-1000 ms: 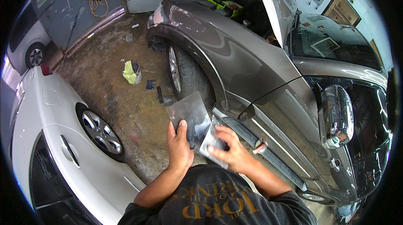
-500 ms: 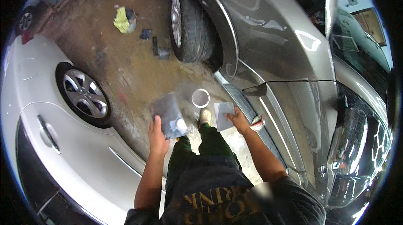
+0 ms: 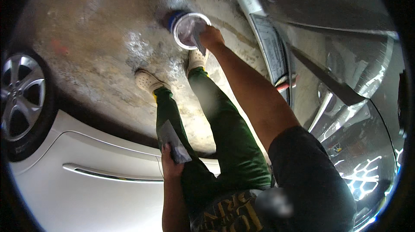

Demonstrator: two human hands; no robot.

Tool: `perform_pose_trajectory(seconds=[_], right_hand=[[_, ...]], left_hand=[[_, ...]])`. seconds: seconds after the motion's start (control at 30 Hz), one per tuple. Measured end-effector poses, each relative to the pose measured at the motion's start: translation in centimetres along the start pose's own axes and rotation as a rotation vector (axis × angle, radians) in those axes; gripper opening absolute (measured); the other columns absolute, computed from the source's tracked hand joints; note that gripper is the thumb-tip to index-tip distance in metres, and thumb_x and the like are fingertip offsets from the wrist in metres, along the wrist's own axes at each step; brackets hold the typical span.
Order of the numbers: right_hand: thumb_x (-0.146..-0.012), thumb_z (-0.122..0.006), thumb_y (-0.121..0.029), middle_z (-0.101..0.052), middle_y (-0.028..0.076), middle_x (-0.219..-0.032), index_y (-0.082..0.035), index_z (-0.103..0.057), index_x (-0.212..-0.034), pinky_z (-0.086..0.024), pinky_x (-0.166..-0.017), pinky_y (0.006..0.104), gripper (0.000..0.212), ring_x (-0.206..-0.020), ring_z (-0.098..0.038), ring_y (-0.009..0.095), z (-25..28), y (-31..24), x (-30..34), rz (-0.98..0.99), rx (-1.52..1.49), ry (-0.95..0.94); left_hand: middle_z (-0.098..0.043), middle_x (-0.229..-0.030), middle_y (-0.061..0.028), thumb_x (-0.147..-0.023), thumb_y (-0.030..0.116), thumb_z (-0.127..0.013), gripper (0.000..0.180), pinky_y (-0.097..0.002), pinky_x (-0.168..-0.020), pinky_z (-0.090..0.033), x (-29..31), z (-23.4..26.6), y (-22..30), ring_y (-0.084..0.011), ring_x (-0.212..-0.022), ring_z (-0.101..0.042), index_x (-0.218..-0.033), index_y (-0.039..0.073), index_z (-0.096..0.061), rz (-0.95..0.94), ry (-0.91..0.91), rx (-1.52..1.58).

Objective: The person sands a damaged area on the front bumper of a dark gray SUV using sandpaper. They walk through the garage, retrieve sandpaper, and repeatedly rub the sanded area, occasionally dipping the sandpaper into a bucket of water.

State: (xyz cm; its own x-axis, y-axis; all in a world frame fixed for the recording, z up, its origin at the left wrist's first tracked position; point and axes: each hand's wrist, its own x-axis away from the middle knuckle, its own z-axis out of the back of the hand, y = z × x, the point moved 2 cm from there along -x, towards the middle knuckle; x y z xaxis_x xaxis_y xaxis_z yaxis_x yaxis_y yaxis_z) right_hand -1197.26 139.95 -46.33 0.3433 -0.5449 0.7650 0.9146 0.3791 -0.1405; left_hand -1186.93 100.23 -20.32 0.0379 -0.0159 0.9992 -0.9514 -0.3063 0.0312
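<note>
A round bucket with a white rim and blue side stands on the floor ahead, greyish liquid showing inside. At its right rim, my right hand grips a thin grey sheet that hangs partly over the opening. Whether the sheet's edge touches the liquid is hidden. Lower down, in front of my left thigh, my left hand holds a flat grey rectangular sheet, seen at a slant, with a paler patch near the fingers. The material of both sheets is hard to make out.
A white car with a silver wheel borders my left. To the right stands a dark grey car. A red object lies by its sill. My light clogs rest on the wet, stained concrete floor.
My right hand has reached forward with its sheet to the bucket. My left hand has dropped back towards my thigh, its sheet now tilted. The view has shifted down and closer.
</note>
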Motion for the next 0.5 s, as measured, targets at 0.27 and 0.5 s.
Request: perform_pose_trajectory(seconds=[0.27, 0.5], right_hand=[[-0.091, -0.056, -0.021, -0.068, 0.026, -0.116, -0.002, -0.07, -0.111, -0.053, -0.097, 0.0488, 0.031, -0.112, -0.065, 0.041, -8.1, -0.1, -6.9, 0.115, 0.114, -0.009], [-0.093, -0.057, -0.025, -0.069, 0.027, -0.113, 0.0, -0.07, -0.109, -0.055, -0.094, 0.0489, 0.032, -0.108, -0.068, 0.04, -10.2, 0.6, -9.3, -0.1, -0.103, -0.066]], left_hand=[[-0.062, -0.1, -0.0103, -0.097, 0.043, -0.062, 0.049, -0.047, -0.069, -0.059, -0.1, 0.9, -1.6, -0.028, -0.079, -0.067, -0.132, 0.014, -0.043, 0.096, 0.104, -0.021], [-0.063, -0.09, -0.0146, -0.098, 0.043, -0.061, 0.05, -0.0493, -0.066, -0.06, -0.8, 2.0, -2.2, -0.0309, -0.072, -0.067, -0.132, 0.012, -0.039, 0.116, 0.088, -0.021]])
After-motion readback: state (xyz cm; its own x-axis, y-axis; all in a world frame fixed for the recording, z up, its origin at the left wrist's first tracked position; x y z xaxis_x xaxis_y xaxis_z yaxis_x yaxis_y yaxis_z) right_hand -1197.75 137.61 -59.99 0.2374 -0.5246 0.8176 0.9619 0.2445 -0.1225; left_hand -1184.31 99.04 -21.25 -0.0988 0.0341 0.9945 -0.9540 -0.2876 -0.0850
